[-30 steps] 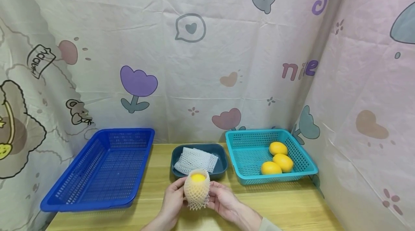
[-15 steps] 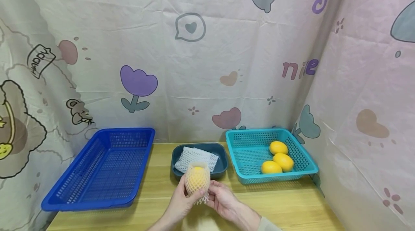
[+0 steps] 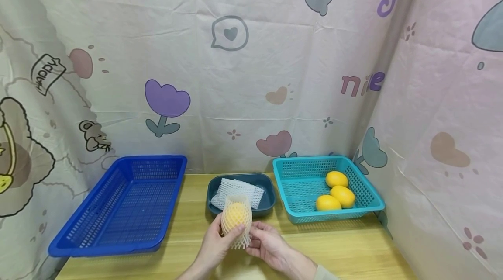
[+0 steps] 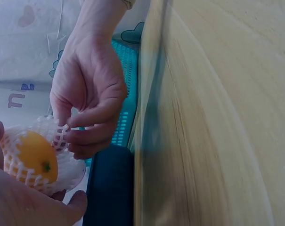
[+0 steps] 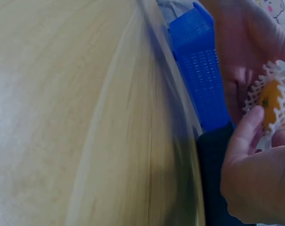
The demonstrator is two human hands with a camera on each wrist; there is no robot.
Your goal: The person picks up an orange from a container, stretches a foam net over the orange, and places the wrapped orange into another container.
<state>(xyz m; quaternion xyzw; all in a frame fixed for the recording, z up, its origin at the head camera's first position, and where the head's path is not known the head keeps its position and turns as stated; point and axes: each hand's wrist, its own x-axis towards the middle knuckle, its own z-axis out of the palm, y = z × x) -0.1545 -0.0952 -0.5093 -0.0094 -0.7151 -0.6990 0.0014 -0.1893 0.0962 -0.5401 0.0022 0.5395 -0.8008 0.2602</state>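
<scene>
A yellow oval fruit [image 3: 237, 214], orange-tinted in the wrist views, sits inside a white foam net sleeve [image 3: 242, 240]. My left hand [image 3: 213, 243] grips the netted fruit from the left, its thumb across the front. With thumb and fingers my right hand [image 3: 271, 245] pinches the sleeve's lower right edge; the left wrist view shows this right hand [image 4: 90, 94] at the mesh. A small green stem spot shows on the fruit [image 4: 37, 157] through the net's opening there. The fingers behind the fruit are partly hidden.
Behind the hands stands a dark teal tray [image 3: 269, 210] holding more white foam nets [image 3: 232, 192]. A blue basket [image 3: 114, 251] is at left. At right, a turquoise basket [image 3: 302, 218] contains three yellow fruits [image 3: 342, 196]. All rest on a wooden table [image 3: 353, 249] before a patterned curtain [image 3: 235, 74].
The left thumb has come round onto the front of the netted fruit. The sleeve now reaches above the fruit's top, which was bare a second ago. The right hand stays at the sleeve's lower edge.
</scene>
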